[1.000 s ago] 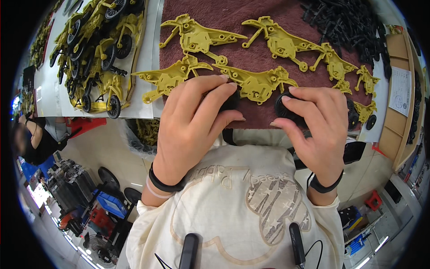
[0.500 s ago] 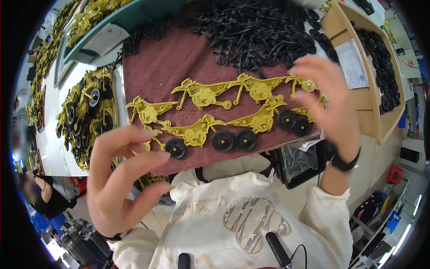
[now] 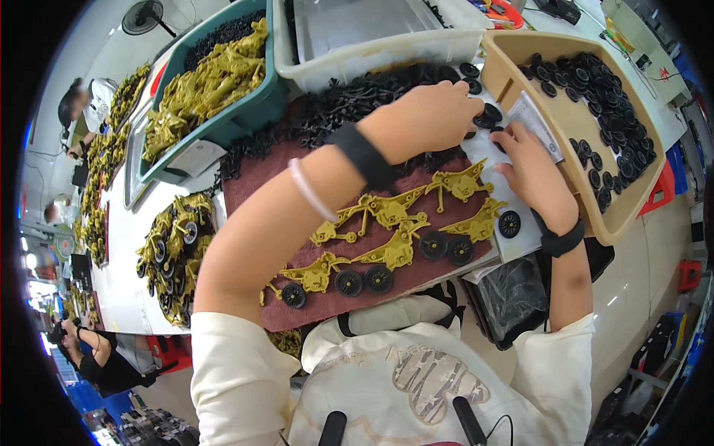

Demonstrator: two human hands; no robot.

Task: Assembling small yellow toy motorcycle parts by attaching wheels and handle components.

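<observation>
My left hand (image 3: 439,115) reaches across the table to a small group of black wheels (image 3: 487,117). Its fingers are curled down and closed among them, and whatever they hold is hidden. Close beside it, my right hand (image 3: 532,167) has its thumb and forefinger apart, a black wheel (image 3: 499,143) lying between them. On the dark red cloth (image 3: 275,186), yellow plastic toy motorbike body halves (image 3: 390,249) form two rows. Several in the nearer row have spoked black wheels (image 3: 349,282). One more wheel (image 3: 509,224) lies on white paper by my right wrist.
A tan bin (image 3: 513,46) of black wheels stands at right. Black plastic parts (image 3: 327,111) are heaped behind the cloth, before a white tub (image 3: 387,56). At left are a green bin (image 3: 279,93) of yellow parts and a pile of wheeled yellow assemblies (image 3: 175,253).
My left hand has swung from the cloth's near left across to the far right wheels. The right hand has left the far-row yellow part and joined it there. The view takes in more of the table.
</observation>
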